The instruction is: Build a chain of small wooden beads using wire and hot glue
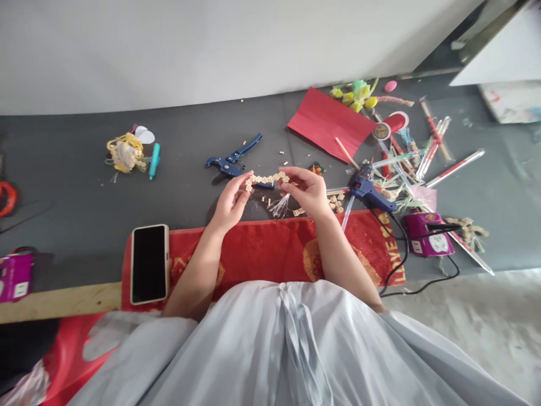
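Note:
A cream-coloured strip of small knobbly pieces (266, 179) is stretched between my two hands above the dark table. My left hand (231, 204) pinches its left end, where the strip bends down. The right end lies between the thumb and fingers of my right hand (307, 190). Just behind the strip lies a blue plier-like cutter (230, 163), partly hidden by my left hand. White threads (279, 206) spread out below the strip near my right hand, with small cream bits scattered around them.
A red towel (262, 248) lies under my forearms, with a phone (149, 264) on its left end. A blue glue gun (372, 194), its cable, sticks and a red spool (395, 123) crowd the right. Red paper (327, 123) lies behind; yellow cord (127, 151) and a teal tube (154, 161) lie left.

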`<state>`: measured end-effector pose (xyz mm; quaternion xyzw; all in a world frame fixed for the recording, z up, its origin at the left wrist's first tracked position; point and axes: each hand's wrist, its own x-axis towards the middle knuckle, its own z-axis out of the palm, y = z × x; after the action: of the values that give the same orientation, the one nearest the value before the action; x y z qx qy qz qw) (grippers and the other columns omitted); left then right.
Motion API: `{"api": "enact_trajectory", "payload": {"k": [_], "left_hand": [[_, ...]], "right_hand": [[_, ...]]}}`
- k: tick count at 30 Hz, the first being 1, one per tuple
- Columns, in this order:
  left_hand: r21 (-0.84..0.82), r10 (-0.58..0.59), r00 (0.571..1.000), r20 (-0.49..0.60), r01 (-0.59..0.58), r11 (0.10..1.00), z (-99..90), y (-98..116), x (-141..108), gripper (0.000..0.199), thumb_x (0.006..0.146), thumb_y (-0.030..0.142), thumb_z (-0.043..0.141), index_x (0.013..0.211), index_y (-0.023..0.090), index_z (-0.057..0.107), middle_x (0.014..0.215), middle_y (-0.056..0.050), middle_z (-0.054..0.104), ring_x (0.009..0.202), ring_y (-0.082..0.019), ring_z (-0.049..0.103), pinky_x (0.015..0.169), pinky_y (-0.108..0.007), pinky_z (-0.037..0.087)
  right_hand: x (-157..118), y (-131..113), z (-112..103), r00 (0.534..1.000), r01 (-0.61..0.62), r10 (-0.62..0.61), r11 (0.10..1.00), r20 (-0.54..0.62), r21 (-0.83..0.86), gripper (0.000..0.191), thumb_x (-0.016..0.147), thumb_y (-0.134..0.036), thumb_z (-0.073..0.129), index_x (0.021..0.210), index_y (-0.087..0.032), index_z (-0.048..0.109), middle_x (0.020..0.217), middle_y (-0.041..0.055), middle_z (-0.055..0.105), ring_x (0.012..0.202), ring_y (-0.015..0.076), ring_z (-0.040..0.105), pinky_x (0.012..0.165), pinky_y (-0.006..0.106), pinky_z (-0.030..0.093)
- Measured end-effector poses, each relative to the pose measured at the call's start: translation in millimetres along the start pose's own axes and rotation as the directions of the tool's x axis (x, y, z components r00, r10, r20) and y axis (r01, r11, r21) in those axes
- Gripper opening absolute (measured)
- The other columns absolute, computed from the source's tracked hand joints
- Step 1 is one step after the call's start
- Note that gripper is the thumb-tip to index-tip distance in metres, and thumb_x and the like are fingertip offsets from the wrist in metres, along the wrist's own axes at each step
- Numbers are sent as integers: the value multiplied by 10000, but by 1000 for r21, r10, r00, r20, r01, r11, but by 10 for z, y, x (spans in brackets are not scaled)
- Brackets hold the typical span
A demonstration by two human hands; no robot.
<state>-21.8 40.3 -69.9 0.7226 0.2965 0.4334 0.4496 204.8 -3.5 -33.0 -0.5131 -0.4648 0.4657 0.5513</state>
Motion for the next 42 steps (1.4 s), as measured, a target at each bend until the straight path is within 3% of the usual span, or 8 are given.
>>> {"api": "enact_trajectory", "payload": {"k": [22,34,42], "left_hand": [[-11,18,1000,7,-18,1000,-10,5,3,470,1042,451,501,1489,308,527,1468,-137,603,1202,-197,695,974,-330,628],[-7,18,1000,12,-18,1000,-5,11,2,472,1043,463,492,1483,295,523,1474,-141,594,1224,-210,686,972,-335,627],[17,14,1000,0,-14,1000,1,-21,-1,461,1038,468,499,1463,291,535,1458,-145,612,1193,-210,703,950,-325,628]], "right_hand": [[8,-7,2,1000,11,-10,998,-20,58,319,697,-292,835,1012,-248,805,875,2,781,816,165,748,674,303,667],[16,-2,2,1000,0,1,999,-27,33,375,674,-394,877,1011,-250,797,868,3,787,829,174,753,664,303,662],[10,-24,27,996,6,-4,1000,-85,27,343,655,-331,861,977,-243,783,842,-3,782,760,160,746,613,285,644]]}}
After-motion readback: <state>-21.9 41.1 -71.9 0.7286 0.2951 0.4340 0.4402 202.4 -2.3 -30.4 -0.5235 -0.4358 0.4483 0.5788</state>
